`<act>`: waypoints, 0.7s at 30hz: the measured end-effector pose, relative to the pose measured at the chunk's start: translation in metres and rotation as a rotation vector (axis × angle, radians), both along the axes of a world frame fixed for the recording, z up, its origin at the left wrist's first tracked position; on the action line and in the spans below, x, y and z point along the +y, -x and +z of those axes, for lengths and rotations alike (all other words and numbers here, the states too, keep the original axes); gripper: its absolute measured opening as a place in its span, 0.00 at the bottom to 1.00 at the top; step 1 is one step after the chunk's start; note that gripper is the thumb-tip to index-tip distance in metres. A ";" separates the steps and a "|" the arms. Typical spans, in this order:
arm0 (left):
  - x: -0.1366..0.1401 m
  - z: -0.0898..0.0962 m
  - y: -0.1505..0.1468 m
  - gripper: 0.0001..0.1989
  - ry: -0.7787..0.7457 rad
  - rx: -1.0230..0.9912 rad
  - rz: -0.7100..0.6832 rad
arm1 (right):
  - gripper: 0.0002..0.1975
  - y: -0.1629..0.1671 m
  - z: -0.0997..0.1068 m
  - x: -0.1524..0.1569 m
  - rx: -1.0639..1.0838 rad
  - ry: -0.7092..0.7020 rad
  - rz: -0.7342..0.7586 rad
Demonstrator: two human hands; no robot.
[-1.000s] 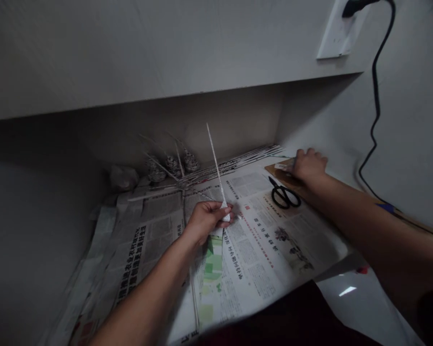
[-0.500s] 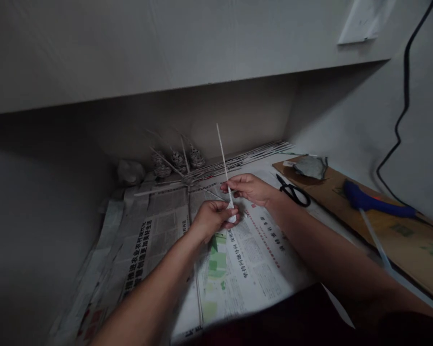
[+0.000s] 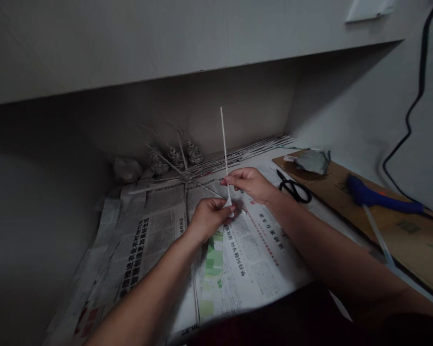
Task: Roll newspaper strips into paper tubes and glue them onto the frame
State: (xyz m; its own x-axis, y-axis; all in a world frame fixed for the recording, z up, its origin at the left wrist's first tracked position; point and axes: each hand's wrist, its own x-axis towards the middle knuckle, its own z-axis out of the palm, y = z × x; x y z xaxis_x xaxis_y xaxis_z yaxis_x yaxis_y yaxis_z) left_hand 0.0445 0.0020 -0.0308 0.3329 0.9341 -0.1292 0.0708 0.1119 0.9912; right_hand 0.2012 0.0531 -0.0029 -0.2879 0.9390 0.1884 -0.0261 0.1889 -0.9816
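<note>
A thin rolled paper stick [image 3: 224,139] stands almost upright in front of me, widening into a pale, loose paper end at the bottom. My left hand [image 3: 210,218] is closed, pinching that lower end between thumb and fingers. Higher up, my right hand [image 3: 251,183] is closed too, its thumb and fingertips around the stick's shaft. Beyond my left hand lies a star-shaped piece of crossed paper sticks [image 3: 185,177]. Newspaper sheets [image 3: 166,211] with dark print, one bearing a green picture, spread under both hands.
Three woven cone-like pieces [image 3: 175,157] stand at the back beside a crumpled pale lump [image 3: 127,169]. A bundle of thin paper sticks [image 3: 260,148] lies along the back. On the right are black scissors [image 3: 294,189], cardboard [image 3: 406,230], a grey stone-like piece [image 3: 312,162] and a blue glue gun [image 3: 384,198].
The paper stick stands slightly more upright, and its tip appears higher. Both hands keep their hold, with the right fingers drawn in closer. The camera view has shifted a little.
</note>
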 end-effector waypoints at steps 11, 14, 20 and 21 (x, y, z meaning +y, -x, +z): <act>-0.004 0.008 -0.002 0.14 0.014 -0.038 0.002 | 0.13 -0.003 0.000 0.001 0.043 0.074 -0.021; -0.004 0.008 -0.001 0.14 0.034 -0.050 0.007 | 0.13 -0.007 0.000 0.000 -0.001 0.108 0.121; -0.004 0.005 -0.002 0.15 0.036 -0.053 0.001 | 0.11 -0.001 -0.001 -0.001 0.046 0.107 -0.003; -0.004 0.005 -0.002 0.15 0.033 -0.050 0.004 | 0.11 0.000 -0.001 -0.001 0.052 0.106 -0.010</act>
State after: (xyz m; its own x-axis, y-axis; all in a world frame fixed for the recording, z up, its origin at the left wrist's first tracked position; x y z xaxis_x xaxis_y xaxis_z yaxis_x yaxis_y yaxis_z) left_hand 0.0463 -0.0025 -0.0258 0.3358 0.9309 -0.1434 0.0209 0.1449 0.9892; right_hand 0.2015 0.0524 -0.0036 -0.2706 0.9573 0.1022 -0.0759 0.0846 -0.9935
